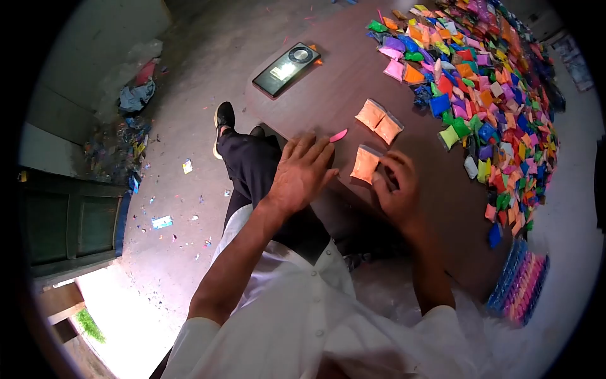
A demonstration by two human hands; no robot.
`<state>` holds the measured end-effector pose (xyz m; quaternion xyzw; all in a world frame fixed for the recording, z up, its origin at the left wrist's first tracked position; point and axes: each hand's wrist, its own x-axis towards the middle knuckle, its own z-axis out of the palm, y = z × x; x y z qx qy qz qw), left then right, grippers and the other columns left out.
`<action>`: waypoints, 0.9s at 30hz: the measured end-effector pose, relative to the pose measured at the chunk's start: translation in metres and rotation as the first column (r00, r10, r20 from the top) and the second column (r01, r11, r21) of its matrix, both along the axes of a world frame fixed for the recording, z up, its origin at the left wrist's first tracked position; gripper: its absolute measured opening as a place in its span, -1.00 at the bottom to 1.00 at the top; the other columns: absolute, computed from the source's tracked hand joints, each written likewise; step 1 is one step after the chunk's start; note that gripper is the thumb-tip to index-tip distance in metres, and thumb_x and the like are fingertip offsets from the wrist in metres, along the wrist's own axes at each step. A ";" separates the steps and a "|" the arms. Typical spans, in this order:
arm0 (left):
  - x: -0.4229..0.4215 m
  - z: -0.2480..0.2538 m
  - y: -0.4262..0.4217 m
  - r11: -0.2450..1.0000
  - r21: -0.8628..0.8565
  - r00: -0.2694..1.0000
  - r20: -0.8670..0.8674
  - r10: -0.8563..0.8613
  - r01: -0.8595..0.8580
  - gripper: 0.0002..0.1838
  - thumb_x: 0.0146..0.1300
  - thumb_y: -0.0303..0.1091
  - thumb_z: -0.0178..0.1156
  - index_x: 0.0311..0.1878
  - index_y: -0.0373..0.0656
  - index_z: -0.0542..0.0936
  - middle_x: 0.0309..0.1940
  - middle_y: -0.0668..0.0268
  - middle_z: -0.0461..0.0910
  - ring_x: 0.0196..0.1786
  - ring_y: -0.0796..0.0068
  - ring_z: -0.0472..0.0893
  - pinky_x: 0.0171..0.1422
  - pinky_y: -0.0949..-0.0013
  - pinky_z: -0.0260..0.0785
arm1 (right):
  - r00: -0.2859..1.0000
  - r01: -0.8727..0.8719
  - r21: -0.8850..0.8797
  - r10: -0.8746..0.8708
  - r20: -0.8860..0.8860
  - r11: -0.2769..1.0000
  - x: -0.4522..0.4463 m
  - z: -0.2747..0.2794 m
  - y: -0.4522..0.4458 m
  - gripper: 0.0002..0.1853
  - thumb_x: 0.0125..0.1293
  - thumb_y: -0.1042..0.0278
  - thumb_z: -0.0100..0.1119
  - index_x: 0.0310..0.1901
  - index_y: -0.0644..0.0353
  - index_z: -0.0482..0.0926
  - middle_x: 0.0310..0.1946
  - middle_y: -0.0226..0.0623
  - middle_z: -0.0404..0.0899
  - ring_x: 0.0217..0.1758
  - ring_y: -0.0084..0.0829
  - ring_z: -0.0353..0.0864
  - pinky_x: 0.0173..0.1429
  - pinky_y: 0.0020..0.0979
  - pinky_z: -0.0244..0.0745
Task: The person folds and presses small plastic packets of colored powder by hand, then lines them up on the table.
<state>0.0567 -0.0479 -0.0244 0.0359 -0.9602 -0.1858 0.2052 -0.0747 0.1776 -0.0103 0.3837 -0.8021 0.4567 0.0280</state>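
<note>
Between the hands (pixel 300 174) (pixel 401 191) lies an orange packet (pixel 365 164), nearer the right.

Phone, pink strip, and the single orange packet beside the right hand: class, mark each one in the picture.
Phone (pixel 287 71), head view, middle of its upward face.
Pink strip (pixel 339 135), head view, middle of its length.
Orange packet (pixel 364 165), head view, middle of its front.

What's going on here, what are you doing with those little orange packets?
A person's right hand is at one orange packet on the table. The left hand is open near a small pink piece. Two more orange packets lie close by, and a colourful heap sits off to the right.
</note>
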 end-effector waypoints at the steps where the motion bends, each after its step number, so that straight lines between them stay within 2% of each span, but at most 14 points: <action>1: 0.003 0.000 0.000 1.000 0.008 1.000 -0.008 -0.016 0.016 -0.48 0.44 -0.17 0.32 0.39 -0.17 0.58 0.44 0.15 0.55 0.53 -0.02 0.43 0.65 -0.11 0.18 | 0.989 -0.014 0.026 0.018 -0.145 1.000 0.007 0.006 0.001 -0.62 0.24 0.45 0.49 0.09 0.26 0.69 0.15 -0.07 0.63 0.05 -0.24 0.70 0.05 -0.27 0.66; 2: 0.005 0.000 -0.001 0.999 0.016 0.999 -0.013 -0.036 0.036 -0.50 0.44 -0.23 0.31 0.38 -0.16 0.59 0.43 0.17 0.56 0.53 -0.01 0.44 0.65 -0.09 0.19 | 0.958 -0.021 0.054 0.035 -0.284 0.998 0.014 0.008 0.002 -0.60 0.22 0.42 0.51 0.10 0.25 0.69 0.16 -0.08 0.63 0.07 -0.22 0.69 0.10 -0.23 0.65; 6: 0.012 -0.015 -0.017 0.990 -0.086 0.992 -0.045 -0.118 0.114 -0.50 0.34 -0.39 0.31 0.36 -0.14 0.62 0.39 0.20 0.60 0.49 0.05 0.49 0.62 -0.01 0.29 | 0.974 -0.007 0.086 0.026 -0.226 0.996 0.031 0.004 -0.001 -0.59 0.20 0.39 0.56 0.09 0.19 0.73 0.18 -0.14 0.63 0.06 -0.17 0.69 0.19 -0.19 0.62; 8: 0.015 -0.014 -0.021 0.990 -0.057 0.988 -0.070 -0.135 0.132 -0.48 0.23 -0.54 0.28 0.31 -0.14 0.65 0.32 0.21 0.65 0.43 0.11 0.56 0.50 0.10 0.45 | 0.974 0.035 0.080 -0.016 -0.225 0.996 0.029 0.000 -0.004 -0.63 0.22 0.38 0.55 0.08 0.14 0.76 0.17 -0.20 0.64 0.06 -0.18 0.70 0.19 -0.18 0.59; 12: 0.012 -0.002 -0.027 0.985 0.003 0.982 -0.067 -0.174 0.175 -0.44 0.18 -0.61 0.24 0.30 -0.14 0.66 0.23 0.19 0.69 0.35 0.12 0.61 0.36 0.14 0.56 | 0.963 0.013 0.094 0.013 -0.269 0.995 0.026 -0.005 -0.001 -0.68 0.27 0.41 0.50 0.06 0.14 0.77 0.13 -0.21 0.67 0.04 -0.19 0.71 0.16 -0.19 0.59; 14: 0.012 0.009 -0.023 0.977 0.184 0.991 -0.102 -0.090 0.108 -0.46 0.18 -0.71 0.21 0.26 -0.16 0.69 0.12 0.14 0.73 0.21 0.09 0.70 0.25 0.18 0.61 | 0.944 0.029 0.086 0.001 -0.331 0.996 0.026 -0.006 -0.001 -0.71 0.29 0.45 0.47 0.06 0.15 0.77 0.08 -0.20 0.69 0.01 -0.17 0.73 0.12 -0.20 0.58; 15: 0.012 0.007 -0.020 0.977 0.182 0.990 -0.105 -0.093 0.111 -0.46 0.18 -0.71 0.21 0.26 -0.16 0.69 0.12 0.14 0.73 0.21 0.09 0.70 0.25 0.18 0.61 | 0.943 0.031 0.084 -0.001 -0.334 0.996 0.026 -0.006 -0.001 -0.71 0.29 0.45 0.47 0.06 0.15 0.77 0.08 -0.20 0.69 0.01 -0.17 0.73 0.12 -0.20 0.58; 17: 0.012 -0.004 -0.011 0.885 0.452 0.986 -0.163 -0.043 0.113 -0.50 0.23 -0.75 0.22 0.22 -0.16 0.73 0.02 0.11 0.75 0.02 0.11 0.76 0.14 0.27 0.62 | 0.939 -0.010 0.073 0.034 -0.341 0.997 0.030 -0.005 0.001 -0.72 0.28 0.52 0.44 0.04 0.17 0.76 0.06 -0.18 0.70 0.01 -0.13 0.75 0.11 -0.19 0.61; 18: 0.011 -0.006 -0.001 0.885 0.451 0.985 -0.164 -0.050 0.120 -0.50 0.23 -0.75 0.22 0.22 -0.16 0.73 0.02 0.11 0.75 0.02 0.11 0.76 0.14 0.27 0.62 | 0.939 -0.003 0.071 0.027 -0.343 0.997 0.031 -0.004 0.002 -0.72 0.28 0.52 0.44 0.04 0.17 0.76 0.06 -0.18 0.70 0.01 -0.13 0.75 0.11 -0.19 0.61; 20: 0.008 -0.010 0.021 0.573 0.813 0.995 -0.072 -0.074 0.101 -0.60 0.29 -0.73 0.27 0.15 -0.18 0.75 -0.02 0.08 0.75 -0.09 0.17 0.77 0.06 0.35 0.61 | 0.936 -0.041 0.085 0.068 -0.345 0.995 0.033 0.000 0.002 -0.71 0.26 0.56 0.42 0.02 0.19 0.75 0.06 -0.17 0.71 0.03 -0.10 0.75 0.10 -0.18 0.64; 22: 0.004 -0.001 0.031 0.620 0.771 0.990 -0.108 -0.092 0.142 -0.70 0.32 -0.66 0.32 0.09 -0.20 0.73 -0.08 0.08 0.74 -0.16 0.17 0.77 -0.02 0.31 0.61 | 0.940 -0.027 0.078 0.051 -0.338 0.997 0.034 -0.001 0.002 -0.71 0.25 0.57 0.41 0.02 0.19 0.74 0.06 -0.17 0.71 0.03 -0.10 0.75 0.10 -0.17 0.65; 24: 0.006 0.007 0.035 0.829 0.546 0.992 -0.076 -0.096 0.122 -0.79 0.32 -0.59 0.35 0.00 -0.23 0.72 -0.14 0.08 0.72 -0.20 0.07 0.76 -0.09 0.21 0.61 | 0.947 -0.015 0.079 0.039 -0.319 0.997 0.036 -0.004 0.003 -0.70 0.24 0.57 0.41 0.02 0.19 0.74 0.06 -0.17 0.71 0.04 -0.10 0.75 0.10 -0.17 0.66; 25: 0.006 0.005 0.035 0.825 0.552 0.992 -0.069 -0.102 0.123 -0.79 0.32 -0.59 0.35 0.00 -0.23 0.72 -0.14 0.08 0.72 -0.20 0.07 0.76 -0.09 0.21 0.61 | 0.950 -0.020 0.072 0.042 -0.308 0.997 0.037 -0.003 0.002 -0.70 0.24 0.57 0.42 0.01 0.19 0.73 0.06 -0.17 0.70 0.03 -0.10 0.75 0.10 -0.17 0.66; 27: 0.002 0.004 0.032 0.898 0.419 0.990 -0.088 -0.112 0.139 -0.84 0.33 -0.51 0.39 -0.04 -0.21 0.71 -0.20 0.10 0.69 -0.23 -0.02 0.73 -0.13 0.13 0.60 | 0.953 -0.027 0.067 0.046 -0.299 0.997 0.036 -0.003 0.001 -0.70 0.23 0.57 0.43 0.01 0.19 0.73 0.05 -0.16 0.70 0.03 -0.09 0.75 0.11 -0.17 0.66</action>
